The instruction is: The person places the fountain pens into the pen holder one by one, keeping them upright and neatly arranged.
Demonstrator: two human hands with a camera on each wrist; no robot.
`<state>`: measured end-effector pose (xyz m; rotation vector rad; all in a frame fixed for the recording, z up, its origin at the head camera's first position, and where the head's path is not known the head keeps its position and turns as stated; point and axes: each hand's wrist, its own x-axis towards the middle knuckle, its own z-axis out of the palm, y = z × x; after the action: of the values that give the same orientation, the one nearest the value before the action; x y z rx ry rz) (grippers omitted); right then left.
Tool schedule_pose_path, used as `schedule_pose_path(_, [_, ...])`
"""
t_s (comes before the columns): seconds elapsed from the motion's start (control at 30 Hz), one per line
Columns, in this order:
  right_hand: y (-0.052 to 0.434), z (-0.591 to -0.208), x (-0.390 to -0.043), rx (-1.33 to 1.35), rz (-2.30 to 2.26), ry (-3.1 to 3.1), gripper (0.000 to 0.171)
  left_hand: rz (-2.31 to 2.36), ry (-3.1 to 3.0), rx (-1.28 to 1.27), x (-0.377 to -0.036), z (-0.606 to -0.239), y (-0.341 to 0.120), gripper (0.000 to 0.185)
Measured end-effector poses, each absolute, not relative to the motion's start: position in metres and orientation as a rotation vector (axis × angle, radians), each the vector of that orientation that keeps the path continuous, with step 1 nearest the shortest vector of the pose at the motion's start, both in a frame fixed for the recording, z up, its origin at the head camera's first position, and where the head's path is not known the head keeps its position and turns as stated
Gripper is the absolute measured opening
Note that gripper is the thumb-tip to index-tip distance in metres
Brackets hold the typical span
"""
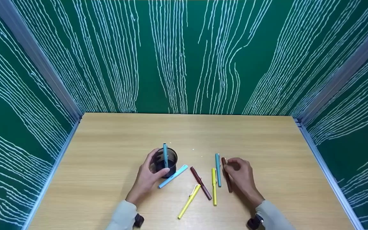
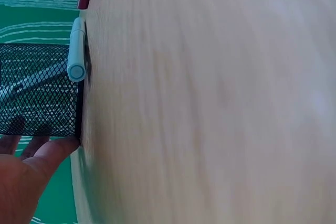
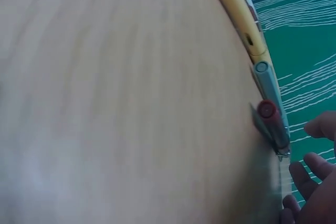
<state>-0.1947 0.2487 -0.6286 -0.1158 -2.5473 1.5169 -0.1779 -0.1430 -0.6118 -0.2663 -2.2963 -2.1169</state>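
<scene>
From the head camera, a black mesh cup point(image 1: 165, 162) stands on a light wooden table point(image 1: 113, 140) with green walls around it. The left hand point(image 1: 149, 179) is wrapped around the cup, thumb on the near side and fingers round the far side. One blue pen point(image 1: 165, 155) stands up inside the cup. A light blue pen point(image 1: 173, 176) lies on the table just beside the cup, near the left thumb. More pens lie flat to the right: a dark red pen point(image 1: 200, 183), a yellow pen point(image 1: 189, 201) that is closest to the person, a second yellow pen point(image 1: 214, 186), a teal pen point(image 1: 218, 169) and a brown pen point(image 1: 226, 174). The right hand point(image 1: 241, 177) has its curled fingers on the top part of the brown pen (it looks like a pinch, but the pen still lies on the table). From the left wrist camera, the mesh cup point(image 2: 39, 90) is seen from the side, with the thumb point(image 2: 50, 153) pressed on its bottom edge and the light blue pen point(image 2: 77, 51) close by. From the right wrist camera, the brown pen point(image 3: 268, 111) lies right against the teal pen point(image 3: 273, 98), with a yellow pen point(image 3: 236, 9) further along. The fingertips point(image 3: 320, 127) sit close to the brown pen, loosely bent, and this view does not show them touching it.
</scene>
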Motion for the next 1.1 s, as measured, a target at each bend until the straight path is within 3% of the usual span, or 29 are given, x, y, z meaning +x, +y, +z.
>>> schedule_pose_path(0.47, [0.242, -0.642, -0.188, -0.097, 1.366, -2.586, 0.026, -2.099, -2.315, -0.235, -0.178, -0.612, -0.144, 0.087])
schedule_pose_path(1.1, [0.243, -0.636, -0.187, -0.082, 1.146, -2.616, 0.010, -2.101, -2.315, -0.262, -0.177, -0.610, -0.143, 0.087])
